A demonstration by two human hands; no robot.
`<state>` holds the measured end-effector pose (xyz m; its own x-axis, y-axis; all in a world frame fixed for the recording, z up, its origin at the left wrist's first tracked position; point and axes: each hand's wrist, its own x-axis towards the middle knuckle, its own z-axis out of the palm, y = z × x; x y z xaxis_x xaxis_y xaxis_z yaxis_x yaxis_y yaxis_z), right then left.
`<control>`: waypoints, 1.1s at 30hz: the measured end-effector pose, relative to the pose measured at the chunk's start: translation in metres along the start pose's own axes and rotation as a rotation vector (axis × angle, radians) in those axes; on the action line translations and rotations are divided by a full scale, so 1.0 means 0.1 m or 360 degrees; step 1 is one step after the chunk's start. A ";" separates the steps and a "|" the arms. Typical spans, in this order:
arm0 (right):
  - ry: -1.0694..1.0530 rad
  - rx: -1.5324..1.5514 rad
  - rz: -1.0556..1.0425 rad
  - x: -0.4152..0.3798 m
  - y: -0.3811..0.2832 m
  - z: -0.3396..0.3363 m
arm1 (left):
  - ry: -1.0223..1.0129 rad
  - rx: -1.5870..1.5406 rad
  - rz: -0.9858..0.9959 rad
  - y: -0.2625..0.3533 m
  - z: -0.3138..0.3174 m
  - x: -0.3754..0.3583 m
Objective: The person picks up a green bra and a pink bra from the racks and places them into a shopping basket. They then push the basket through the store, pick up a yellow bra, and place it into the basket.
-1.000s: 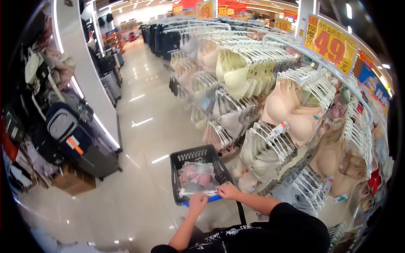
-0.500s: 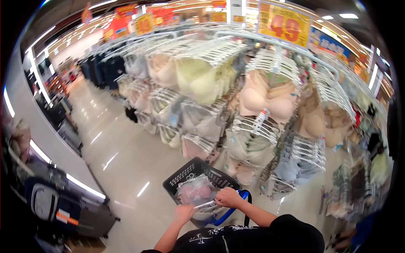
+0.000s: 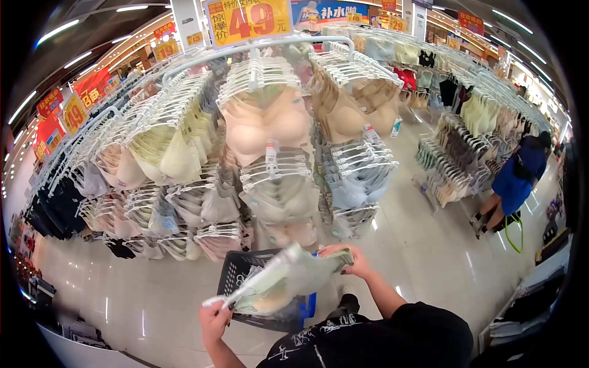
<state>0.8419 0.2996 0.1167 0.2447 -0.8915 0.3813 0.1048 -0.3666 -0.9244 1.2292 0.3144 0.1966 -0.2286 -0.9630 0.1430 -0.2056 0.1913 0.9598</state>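
A pale green bra [image 3: 279,279], partly blurred by motion, is stretched at a slant between my hands. My left hand [image 3: 213,320] is closed on its lower left end, at a white piece that looks like a hanger. On the upper right, my right hand [image 3: 348,259] grips the other end with fingers curled round the fabric. Beneath the bra stands a dark shopping basket [image 3: 230,270] with perforated walls. A blue handle part [image 3: 311,305] shows at its right side. Most of the basket's contents are hidden by the bra.
Racks of bras on white hangers fill the front, with peach bras [image 3: 264,129] in the middle and beige ones [image 3: 353,116] to the right. A yellow price sign [image 3: 250,21] hangs above. A person in blue [image 3: 518,178] stands in the right aisle.
The view has swung right, bringing the right aisle and the person in blue into sight. My hands have moved apart, and the pale green bra now spreads between them above the basket.
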 end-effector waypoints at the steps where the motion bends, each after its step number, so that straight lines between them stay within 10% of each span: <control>1: 0.0091 0.0195 0.0109 -0.03 0.03 0.02 | 0.0092 -0.0157 -0.0075 -0.01 0.06 0.03; 5: 0.0192 0.0880 0.0324 -0.16 0.50 0.02 | 0.0359 -0.0496 -0.0163 -0.13 0.26 0.08; 9: 0.0531 0.0475 0.0491 -0.40 1.89 0.16 | 0.0273 -0.0735 -0.0117 -0.18 0.24 0.03; 16: 0.0754 0.0409 0.0769 0.25 0.06 0.87 | 0.0159 -0.0454 -0.0228 -0.07 0.28 0.00; 26: 0.1166 -0.0082 0.0358 0.66 -0.19 0.66 | 0.0110 -0.0456 -0.0200 0.31 0.25 -0.13; 33: 0.0772 0.0776 0.0524 0.50 -0.18 0.54 | 0.0453 -0.0608 -0.0265 0.06 0.24 -0.01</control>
<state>0.9038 0.2756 0.1532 -0.1021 -0.9928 -0.0620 0.5412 -0.0031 -0.8409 1.2055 0.3210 0.1965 0.0573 -0.9983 -0.0104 0.1582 -0.0012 0.9874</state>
